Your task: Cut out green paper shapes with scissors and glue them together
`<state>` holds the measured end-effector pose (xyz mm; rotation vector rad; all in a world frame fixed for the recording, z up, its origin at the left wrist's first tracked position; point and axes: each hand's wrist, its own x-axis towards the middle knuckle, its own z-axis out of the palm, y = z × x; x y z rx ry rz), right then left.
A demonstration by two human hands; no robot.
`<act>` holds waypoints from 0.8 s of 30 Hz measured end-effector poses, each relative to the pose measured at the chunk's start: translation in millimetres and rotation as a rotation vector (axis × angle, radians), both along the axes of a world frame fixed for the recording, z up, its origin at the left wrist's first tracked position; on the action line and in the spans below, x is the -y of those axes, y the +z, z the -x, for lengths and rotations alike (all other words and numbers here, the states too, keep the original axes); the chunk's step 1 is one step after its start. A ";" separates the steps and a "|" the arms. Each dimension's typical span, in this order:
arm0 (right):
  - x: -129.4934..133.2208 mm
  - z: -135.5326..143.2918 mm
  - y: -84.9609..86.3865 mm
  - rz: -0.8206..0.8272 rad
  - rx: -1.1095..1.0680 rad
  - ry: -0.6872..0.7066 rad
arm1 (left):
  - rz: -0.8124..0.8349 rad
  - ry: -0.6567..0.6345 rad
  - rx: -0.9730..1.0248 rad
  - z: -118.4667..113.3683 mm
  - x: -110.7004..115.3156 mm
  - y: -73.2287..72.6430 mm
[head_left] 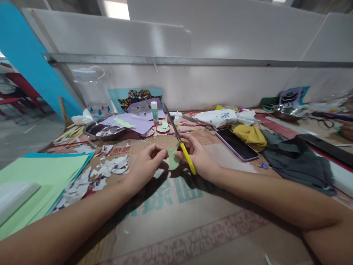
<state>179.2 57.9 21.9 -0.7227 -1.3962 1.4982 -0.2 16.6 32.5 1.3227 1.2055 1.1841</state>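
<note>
My left hand (150, 162) pinches the left edge of a small piece of light green paper (173, 159) with a curved lower edge. In my right hand (199, 156) is a pair of scissors (187, 157) with yellow handles, the blades pointing up and away from me. Fingertips of my right hand also touch the right side of the green paper. Both hands are just above a cardboard sheet (176, 217) with printed characters. White scraps of patterned fabric or paper (114, 166) lie left of my left hand.
Green paper sheets (63, 167) lie at the left. A metal bowl (106, 134), purple paper (140, 123), a glue stick (154, 112) and a small white bottle (177, 120) stand behind. At the right are a phone (236, 144), yellow cloth (250, 137) and dark cloth (295, 162). A plastic jug (92, 92) stands back left.
</note>
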 end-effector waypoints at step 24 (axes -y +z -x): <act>1.4 -5.0 -3.9 -0.050 -0.045 0.053 | -0.294 -0.019 -0.236 7.7 6.3 34.4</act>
